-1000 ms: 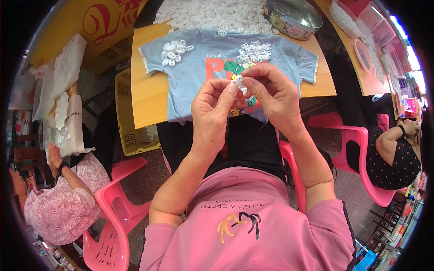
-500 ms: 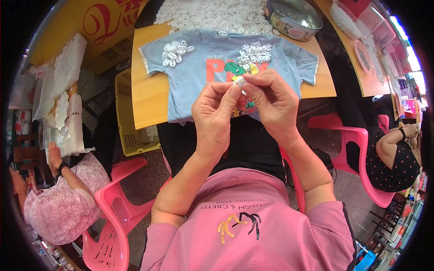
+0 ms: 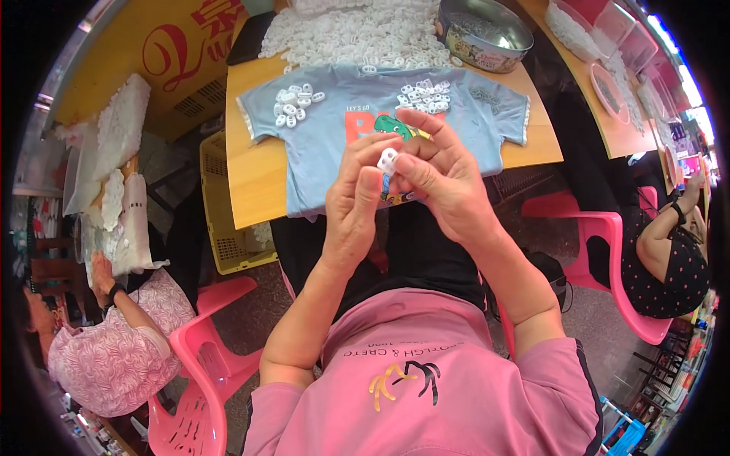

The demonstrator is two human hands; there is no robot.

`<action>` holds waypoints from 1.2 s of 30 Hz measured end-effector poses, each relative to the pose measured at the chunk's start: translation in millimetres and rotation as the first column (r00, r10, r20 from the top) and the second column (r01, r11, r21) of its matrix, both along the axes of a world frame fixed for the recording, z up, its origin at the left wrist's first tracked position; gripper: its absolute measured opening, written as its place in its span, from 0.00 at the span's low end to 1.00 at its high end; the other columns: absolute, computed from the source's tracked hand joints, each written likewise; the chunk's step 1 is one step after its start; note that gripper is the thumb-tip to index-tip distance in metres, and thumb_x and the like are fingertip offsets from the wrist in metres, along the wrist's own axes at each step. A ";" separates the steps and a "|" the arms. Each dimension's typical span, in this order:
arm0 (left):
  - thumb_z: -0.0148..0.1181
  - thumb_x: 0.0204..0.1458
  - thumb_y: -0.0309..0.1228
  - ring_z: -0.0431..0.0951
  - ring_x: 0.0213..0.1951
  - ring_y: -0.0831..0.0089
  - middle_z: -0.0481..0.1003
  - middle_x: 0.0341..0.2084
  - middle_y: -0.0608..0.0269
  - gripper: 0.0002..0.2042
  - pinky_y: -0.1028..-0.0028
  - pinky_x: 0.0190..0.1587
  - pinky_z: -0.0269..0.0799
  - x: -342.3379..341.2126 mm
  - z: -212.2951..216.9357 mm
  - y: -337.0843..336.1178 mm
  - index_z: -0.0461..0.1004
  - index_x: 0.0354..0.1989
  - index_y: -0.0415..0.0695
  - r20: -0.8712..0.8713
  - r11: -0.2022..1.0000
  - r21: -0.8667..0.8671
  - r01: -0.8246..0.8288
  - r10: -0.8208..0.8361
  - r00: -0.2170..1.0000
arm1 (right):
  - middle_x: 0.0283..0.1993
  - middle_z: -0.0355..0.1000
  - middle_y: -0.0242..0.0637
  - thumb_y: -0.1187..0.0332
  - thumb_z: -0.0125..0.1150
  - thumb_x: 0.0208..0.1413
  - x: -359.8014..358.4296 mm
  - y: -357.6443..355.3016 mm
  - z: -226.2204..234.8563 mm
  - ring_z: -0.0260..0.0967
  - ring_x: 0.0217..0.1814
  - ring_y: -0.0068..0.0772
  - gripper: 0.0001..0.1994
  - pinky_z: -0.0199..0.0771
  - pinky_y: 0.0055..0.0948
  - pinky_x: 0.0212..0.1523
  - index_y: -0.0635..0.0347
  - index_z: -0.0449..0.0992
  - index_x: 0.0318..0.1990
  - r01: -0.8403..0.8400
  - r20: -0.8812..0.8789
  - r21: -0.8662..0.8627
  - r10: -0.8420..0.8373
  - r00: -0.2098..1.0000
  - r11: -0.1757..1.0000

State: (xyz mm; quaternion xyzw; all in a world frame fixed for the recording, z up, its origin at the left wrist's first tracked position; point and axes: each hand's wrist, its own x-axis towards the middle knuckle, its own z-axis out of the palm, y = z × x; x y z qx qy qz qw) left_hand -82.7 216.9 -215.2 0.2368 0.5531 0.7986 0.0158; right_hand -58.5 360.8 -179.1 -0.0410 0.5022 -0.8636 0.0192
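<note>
A small white plastic piece with two holes [image 3: 388, 159] is held up between my hands, over the lower part of a light blue T-shirt [image 3: 308, 171]. My right hand [image 3: 449, 182] pinches it from the right with the thumb in front; its index finger is raised away. Curled around the piece's left side is my left hand [image 3: 353, 194], fingers above and thumb below. Loose oval white pieces [image 3: 296, 102] lie on the shirt's left side, and a cluster of white pieces [image 3: 424, 96] on its right. Tiny grey metal bits [image 3: 489, 97] are heaped near the right sleeve.
The wooden table [image 3: 255, 178] carries a large mound of white pieces [image 3: 350, 38] and a round tin [image 3: 484, 34] at the back. A yellow crate [image 3: 220, 213] stands at left. Pink chairs [image 3: 201, 346] and two other people flank me, a patterned top [image 3: 122, 334] at left.
The white piece has come slightly lower and toward me, its two-holed face now showing. My right index finger has lifted off, and the left thumb has spread from its fingers.
</note>
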 end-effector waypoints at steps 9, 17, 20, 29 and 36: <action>0.46 0.65 0.43 0.64 0.60 0.62 0.70 0.50 0.56 0.19 0.73 0.49 0.66 7.9 4.5 -11.4 0.74 0.45 0.38 -0.031 0.960 0.215 0.181 -0.179 0.983 | 0.45 0.70 0.33 0.77 0.61 0.57 9.0 -20.3 4.4 0.68 0.45 0.21 0.38 0.70 0.22 0.46 0.56 0.46 0.71 -0.110 0.023 -0.127 0.113 0.993 0.986; 0.53 0.60 0.48 0.64 0.59 0.58 0.72 0.43 0.61 0.19 0.59 0.61 0.60 13.3 5.3 -14.3 0.75 0.41 0.42 -0.032 0.968 0.221 0.124 -0.119 0.992 | 0.47 0.70 0.33 0.75 0.60 0.58 19.0 -37.4 5.6 0.66 0.53 0.22 0.36 0.66 0.25 0.56 0.57 0.46 0.71 -0.104 -0.016 -0.175 0.102 0.995 0.979; 0.53 0.60 0.47 0.65 0.58 0.59 0.72 0.42 0.61 0.18 0.59 0.61 0.60 11.6 8.3 -13.9 0.75 0.40 0.43 -0.018 0.964 0.229 0.136 -0.135 0.991 | 0.48 0.69 0.33 0.75 0.59 0.59 19.2 -42.1 4.6 0.65 0.54 0.23 0.35 0.63 0.26 0.59 0.59 0.47 0.70 -0.038 -0.035 -0.123 0.034 0.999 0.992; 0.51 0.63 0.43 0.66 0.58 0.62 0.73 0.43 0.60 0.16 0.66 0.58 0.64 3.8 7.3 -20.0 0.74 0.41 0.41 0.043 0.939 0.283 0.197 -0.217 0.975 | 0.50 0.68 0.34 0.73 0.60 0.60 10.6 -39.6 1.9 0.64 0.55 0.22 0.34 0.63 0.26 0.58 0.61 0.48 0.70 -0.065 -0.101 -0.126 0.052 0.994 0.990; 0.49 0.64 0.36 0.75 0.44 0.69 0.74 0.41 0.56 0.16 0.71 0.48 0.71 -10.2 16.1 -66.4 0.69 0.52 0.35 0.067 0.973 0.096 -0.208 0.202 0.977 | 0.44 0.73 0.35 0.71 0.56 0.62 5.4 -6.7 4.3 0.70 0.41 0.20 0.23 0.73 0.23 0.44 0.62 0.61 0.63 -0.110 -0.023 0.286 0.122 0.992 0.952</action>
